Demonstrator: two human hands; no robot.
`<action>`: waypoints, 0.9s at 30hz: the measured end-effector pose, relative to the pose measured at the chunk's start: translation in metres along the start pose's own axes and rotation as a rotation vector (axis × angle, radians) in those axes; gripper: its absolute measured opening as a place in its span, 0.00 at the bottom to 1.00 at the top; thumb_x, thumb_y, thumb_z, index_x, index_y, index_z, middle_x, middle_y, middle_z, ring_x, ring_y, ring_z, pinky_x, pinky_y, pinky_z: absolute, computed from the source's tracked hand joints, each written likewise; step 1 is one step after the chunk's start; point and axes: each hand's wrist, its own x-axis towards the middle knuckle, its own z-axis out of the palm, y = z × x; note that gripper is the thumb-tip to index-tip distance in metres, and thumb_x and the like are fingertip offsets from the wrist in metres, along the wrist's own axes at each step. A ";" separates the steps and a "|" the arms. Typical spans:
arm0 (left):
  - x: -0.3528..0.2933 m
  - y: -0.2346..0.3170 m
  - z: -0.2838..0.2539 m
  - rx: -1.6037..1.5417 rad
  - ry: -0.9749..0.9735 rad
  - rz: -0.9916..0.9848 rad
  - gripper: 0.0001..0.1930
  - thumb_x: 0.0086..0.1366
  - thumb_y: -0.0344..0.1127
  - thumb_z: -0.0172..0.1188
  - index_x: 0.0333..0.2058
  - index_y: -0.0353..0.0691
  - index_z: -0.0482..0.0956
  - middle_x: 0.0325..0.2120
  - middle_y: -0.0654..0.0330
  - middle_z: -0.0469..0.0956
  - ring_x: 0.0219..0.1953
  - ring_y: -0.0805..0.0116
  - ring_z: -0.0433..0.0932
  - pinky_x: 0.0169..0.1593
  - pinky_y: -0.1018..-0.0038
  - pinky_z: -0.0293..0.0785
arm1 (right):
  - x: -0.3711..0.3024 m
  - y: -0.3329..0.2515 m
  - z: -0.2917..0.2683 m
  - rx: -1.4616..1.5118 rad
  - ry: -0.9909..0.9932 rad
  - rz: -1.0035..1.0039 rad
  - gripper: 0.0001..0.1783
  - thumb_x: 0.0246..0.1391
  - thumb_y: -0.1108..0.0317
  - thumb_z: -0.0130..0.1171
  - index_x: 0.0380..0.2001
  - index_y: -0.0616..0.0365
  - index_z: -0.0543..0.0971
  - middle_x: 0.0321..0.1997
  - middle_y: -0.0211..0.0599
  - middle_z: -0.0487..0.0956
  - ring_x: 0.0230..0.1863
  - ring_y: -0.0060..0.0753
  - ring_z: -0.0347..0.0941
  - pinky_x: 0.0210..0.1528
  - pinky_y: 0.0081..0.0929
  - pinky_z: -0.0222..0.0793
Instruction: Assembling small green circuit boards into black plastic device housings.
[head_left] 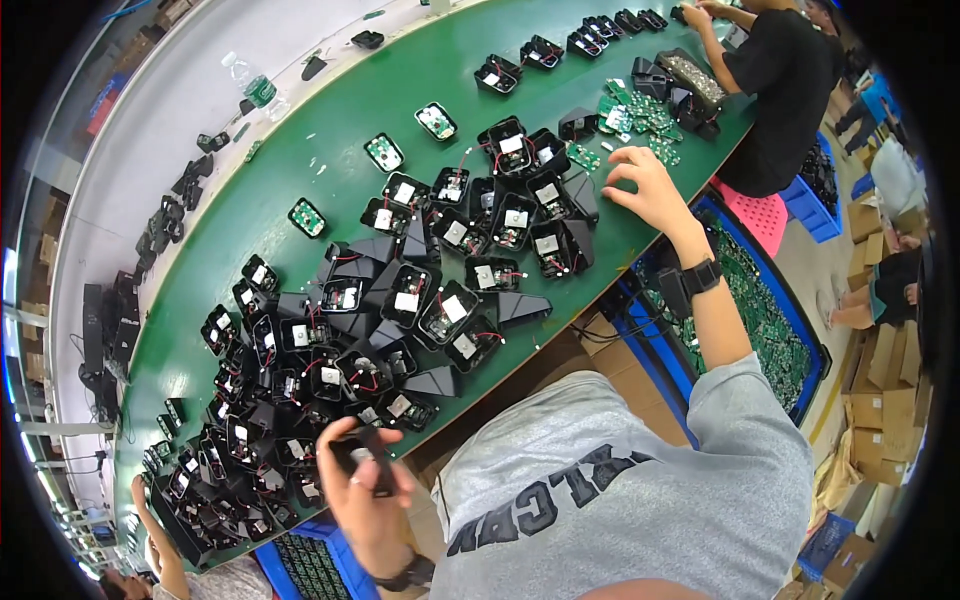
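Observation:
My left hand [362, 500], low over the table's near edge, has its fingers wrapped round a small black plastic housing [352, 448]; the fingers partly hide it. My right hand [648, 192] is over the table's near edge with thumb and fingers apart, holding nothing that I can see. It is nearest a black housing [580, 190] and a pile of small green circuit boards [640, 115]. Between my hands spreads a heap of open black housings [407, 300] with white blocks and red wires inside. Several housings with green boards, one of them upright-faced [436, 121], lie farther back.
The green table [330, 170] curves round. A plastic bottle [255, 88] stands on the far white ledge [200, 90]. A blue bin of circuit boards [770, 310] sits by my right arm, another bin [310, 570] below my left. Co-workers [790, 90] are at both ends.

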 end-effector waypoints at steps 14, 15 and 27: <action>0.009 -0.013 0.014 -0.055 0.033 -0.035 0.24 0.63 0.31 0.50 0.57 0.38 0.60 0.39 0.44 0.76 0.19 0.67 0.77 0.17 0.81 0.68 | 0.049 0.002 0.008 0.335 0.208 0.304 0.17 0.49 0.68 0.65 0.43 0.59 0.75 0.31 0.34 0.79 0.33 0.26 0.76 0.37 0.24 0.71; 0.009 -0.014 0.010 -0.037 0.039 -0.022 0.24 0.63 0.31 0.50 0.58 0.38 0.60 0.39 0.44 0.77 0.19 0.67 0.77 0.17 0.81 0.68 | 0.053 0.003 0.004 0.572 0.182 0.376 0.18 0.51 0.68 0.65 0.44 0.58 0.75 0.31 0.33 0.80 0.32 0.21 0.76 0.35 0.20 0.70; 0.028 0.014 0.034 -0.106 0.066 0.039 0.28 0.65 0.28 0.46 0.64 0.43 0.54 0.46 0.49 0.74 0.34 0.64 0.81 0.27 0.78 0.79 | 0.052 0.008 -0.034 1.011 0.349 0.581 0.18 0.51 0.66 0.65 0.44 0.63 0.77 0.39 0.37 0.81 0.36 0.23 0.78 0.37 0.19 0.71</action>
